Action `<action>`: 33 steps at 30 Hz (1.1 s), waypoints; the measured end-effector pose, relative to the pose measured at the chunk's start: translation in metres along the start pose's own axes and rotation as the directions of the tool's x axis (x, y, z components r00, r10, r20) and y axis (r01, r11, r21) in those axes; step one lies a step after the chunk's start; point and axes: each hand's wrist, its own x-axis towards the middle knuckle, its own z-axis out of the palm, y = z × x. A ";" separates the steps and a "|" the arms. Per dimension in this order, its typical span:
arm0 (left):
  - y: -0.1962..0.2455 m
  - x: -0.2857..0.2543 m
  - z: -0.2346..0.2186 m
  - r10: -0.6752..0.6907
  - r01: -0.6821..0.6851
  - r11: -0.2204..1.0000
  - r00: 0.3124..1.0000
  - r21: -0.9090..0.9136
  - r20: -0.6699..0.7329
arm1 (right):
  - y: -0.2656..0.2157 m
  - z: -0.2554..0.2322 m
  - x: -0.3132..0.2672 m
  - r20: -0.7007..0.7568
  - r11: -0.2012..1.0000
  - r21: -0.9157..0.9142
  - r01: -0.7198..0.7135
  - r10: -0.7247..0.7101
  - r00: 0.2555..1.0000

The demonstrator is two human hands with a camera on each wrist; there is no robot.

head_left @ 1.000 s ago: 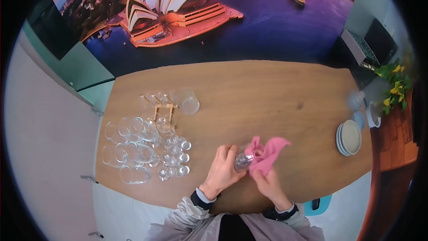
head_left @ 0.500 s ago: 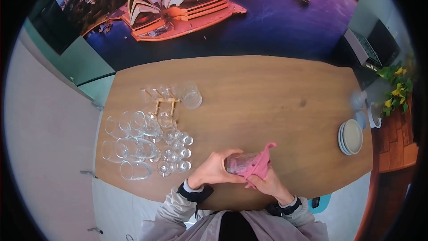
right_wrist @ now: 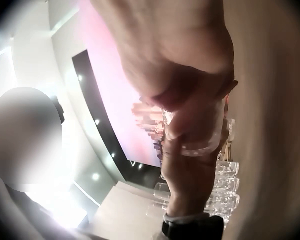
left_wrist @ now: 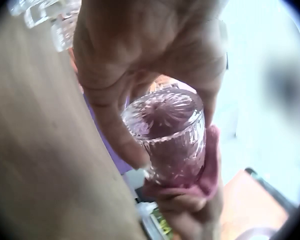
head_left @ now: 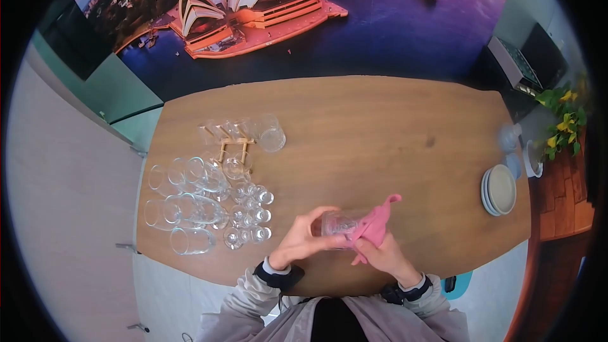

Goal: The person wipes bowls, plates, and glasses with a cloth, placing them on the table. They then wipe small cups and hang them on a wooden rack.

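A clear patterned glass (head_left: 335, 225) lies sideways above the table's near edge, its base toward the left. The left hand (head_left: 303, 238) grips it around the base end, fingers over the far side and thumb on the near side. In the left wrist view the ribbed glass (left_wrist: 175, 145) shows its starburst base between thumb and fingers. A pink cloth (head_left: 375, 225) covers the mouth end, held there by the right hand (head_left: 384, 256). Pink shows through the glass wall. The right wrist view has the right hand (right_wrist: 175, 55) close above the left hand (right_wrist: 187, 185).
Several clear glasses (head_left: 192, 240) stand in rows on the table (head_left: 380, 126) at left, by a wooden rack (head_left: 235, 142) and a larger glass (head_left: 272, 139). Stacked plates (head_left: 501, 190) sit at the right edge, near a potted plant (head_left: 562, 128).
Since a second ago the left hand has shifted left and turned, and the glass now lies more level. The cloth, loosely spread earlier, is bunched closer around the mouth end.
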 end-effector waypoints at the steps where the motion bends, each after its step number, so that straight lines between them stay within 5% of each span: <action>1: -0.003 0.001 0.000 -0.001 0.001 1.000 1.000 0.002 0.001 | 0.003 -0.001 0.002 -0.001 1.000 0.002 0.001 -0.001 1.000; 3: -0.006 0.005 0.003 -0.105 0.095 0.985 0.993 -0.142 -0.062 | 0.011 -0.003 0.009 0.062 0.940 -0.207 0.272 -0.265 0.962; 5: -0.002 0.006 0.009 -0.161 0.139 0.966 0.983 -0.218 -0.087 | 0.012 -0.009 0.011 -0.006 0.979 -0.142 0.149 -0.151 0.988; 6: 0.005 0.002 0.014 0.147 -0.116 0.965 0.982 0.236 -0.117 | 0.012 -0.012 0.011 -0.061 0.997 -0.066 0.025 -0.029 0.998; 7: 0.009 0.000 0.016 0.424 -0.323 0.701 0.906 0.635 -0.007 | 0.011 -0.014 0.013 -0.059 0.998 -0.064 0.023 -0.027 0.998; 9: 0.001 0.002 0.014 0.491 -0.371 0.606 0.870 0.704 0.036 | 0.008 -0.018 0.017 -0.066 0.994 0.104 -0.031 0.038 0.997; 11: -0.006 0.004 0.011 0.557 -0.411 0.496 0.826 0.765 0.083 | -0.006 -0.013 0.018 -0.047 0.996 0.083 -0.020 0.024 0.999; 13: -0.009 0.002 0.007 0.459 -0.375 0.779 0.887 0.503 -0.049 | -0.009 -0.007 0.016 -0.041 0.998 0.067 -0.008 0.011 0.999; 14: -0.009 0.002 0.003 0.459 -0.376 0.779 0.887 0.501 -0.049 | -0.008 -0.007 0.015 0.026 0.998 -0.028 0.053 -0.052 0.998; 15: -0.008 0.002 -0.003 0.080 -0.077 0.996 0.994 0.052 -0.069 | -0.006 -0.006 0.015 0.099 0.986 -0.117 0.119 -0.108 0.989; 16: -0.010 0.000 -0.011 -0.279 0.292 0.877 0.956 -0.382 0.091 | -0.004 -0.005 0.015 0.098 0.986 -0.117 0.118 -0.107 0.989; 17: -0.010 0.008 -0.022 -0.313 0.393 0.849 0.913 -0.353 0.262 | -0.003 -0.005 0.017 0.101 0.973 -0.156 0.168 -0.154 0.983; 18: -0.016 0.008 -0.017 -0.309 0.387 0.852 0.915 -0.352 0.259 | -0.001 -0.005 0.020 0.110 0.955 -0.196 0.222 -0.204 0.973; 19: -0.023 0.006 -0.004 -0.138 0.135 0.983 0.990 -0.125 -0.020 | 0.002 -0.005 0.023 0.114 0.954 -0.197 0.226 -0.207 0.972; 20: -0.018 0.004 0.008 0.111 -0.071 0.983 0.965 0.172 -0.239 | 0.006 -0.006 0.023 0.044 0.981 -0.144 0.128 -0.123 0.991; 21: -0.012 0.002 0.010 0.111 -0.070 0.983 0.964 0.172 -0.241 | 0.009 -0.007 0.022 -0.022 0.996 -0.084 0.031 -0.033 0.999; 23: -0.003 0.001 0.012 0.479 -0.298 0.649 0.875 0.700 -0.071 | 0.010 -0.011 0.016 0.009 0.999 -0.034 -0.009 0.009 1.000; 24: -0.007 0.001 0.012 0.478 -0.296 0.651 0.875 0.700 -0.075 | 0.009 -0.012 0.015 0.046 0.999 0.009 -0.048 0.048 0.998; 25: -0.012 0.001 0.012 0.442 -0.311 0.775 0.889 0.550 -0.121 | 0.007 -0.012 0.014 0.047 0.999 0.010 -0.049 0.048 0.998; 26: -0.013 0.001 0.012 0.396 -0.316 0.871 0.905 0.377 -0.157 | 0.004 -0.010 0.013 0.138 0.930 -0.283 0.233 -0.201 0.970; 27: -0.012 0.000 0.007 0.396 -0.317 0.871 0.905 0.375 -0.156 | -0.001 -0.009 0.013 0.295 0.702 -0.515 0.493 -0.395 0.870; 28: -0.009 -0.001 -0.004 0.084 -0.084 0.996 0.995 -0.006 -0.054 | -0.007 -0.007 0.015 0.293 0.699 -0.519 0.492 -0.395 0.871; 29: -0.006 -0.002 -0.010 -0.183 0.229 0.913 0.970 -0.338 0.162 | -0.016 -0.002 0.020 0.394 0.754 -0.484 0.445 -0.266 0.880; 31: -0.005 -0.002 -0.011 -0.275 0.310 0.900 0.949 -0.307 0.153 | -0.026 -0.003 0.026 0.493 0.801 -0.455 0.388 -0.136 0.859; 33: 0.001 -0.002 -0.014 -0.362 0.384 0.879 0.923 -0.282 0.130 | -0.030 -0.011 0.028 0.621 0.409 -0.614 0.675 -0.277 0.733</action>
